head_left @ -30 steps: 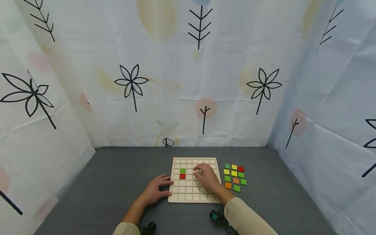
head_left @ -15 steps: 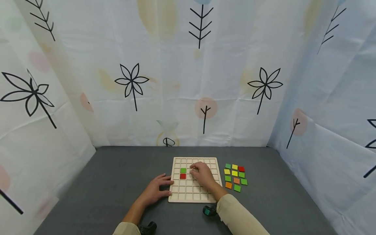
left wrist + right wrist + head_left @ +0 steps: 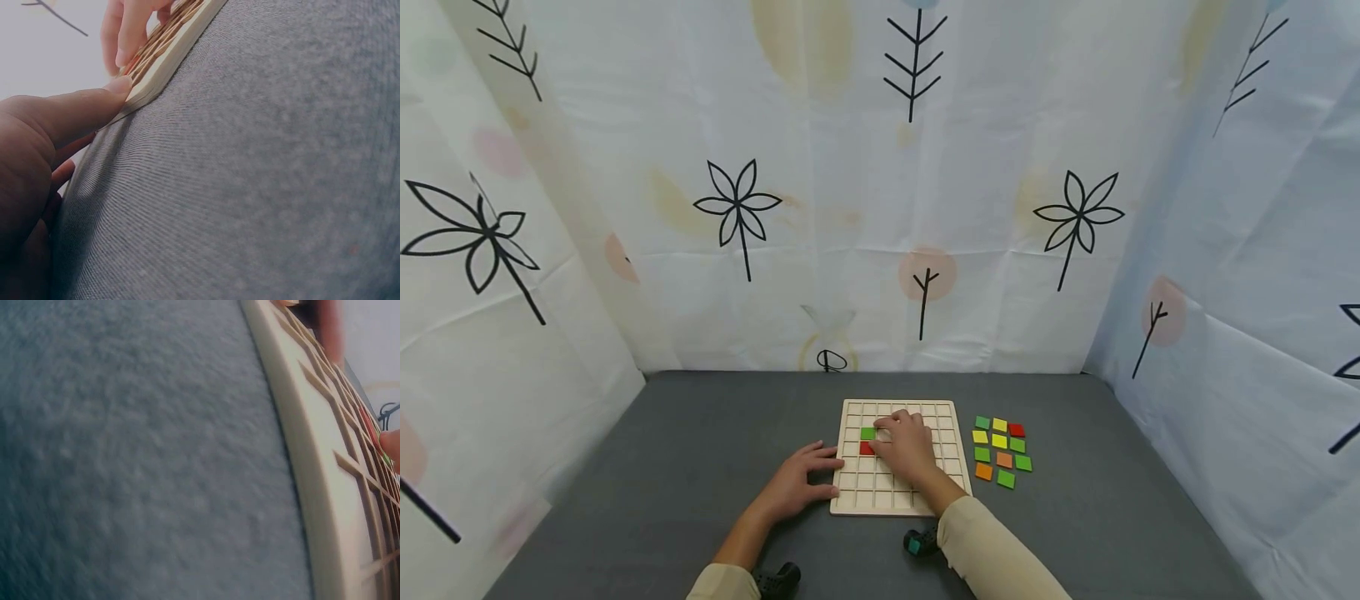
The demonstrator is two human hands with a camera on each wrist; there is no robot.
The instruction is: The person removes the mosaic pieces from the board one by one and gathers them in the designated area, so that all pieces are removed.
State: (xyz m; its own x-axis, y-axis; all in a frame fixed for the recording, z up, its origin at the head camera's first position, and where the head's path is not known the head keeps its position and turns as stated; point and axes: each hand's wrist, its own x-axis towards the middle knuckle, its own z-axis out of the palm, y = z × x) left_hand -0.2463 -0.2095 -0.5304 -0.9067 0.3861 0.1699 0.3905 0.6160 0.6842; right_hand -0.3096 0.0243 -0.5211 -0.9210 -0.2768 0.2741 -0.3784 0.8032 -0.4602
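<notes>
A pale wooden grid board (image 3: 872, 502) lies on the grey table, with a green tile (image 3: 868, 433) and a red tile (image 3: 866, 448) one above the other in its left part. My left hand (image 3: 796, 483) rests at the board's left edge, thumb and fingers spread, fingertips on the rim. In the left wrist view its thumb (image 3: 87, 109) meets the board's corner. Over the board's middle, my right hand (image 3: 907, 447) reaches leftward, its thumb at the red tile and its index finger at the green one. A gap shows between thumb and index finger.
Right of the board lie several loose square tiles, among them a red tile (image 3: 1017, 430), a yellow tile (image 3: 999, 442), an orange tile (image 3: 983, 472) and a green tile (image 3: 1006, 479). A patterned white curtain (image 3: 842, 292) encloses the table's back and sides.
My right hand has moved left across the board to the green and red tiles, partly covering them. My left hand has stayed at the board's edge. The loose tiles lie as before.
</notes>
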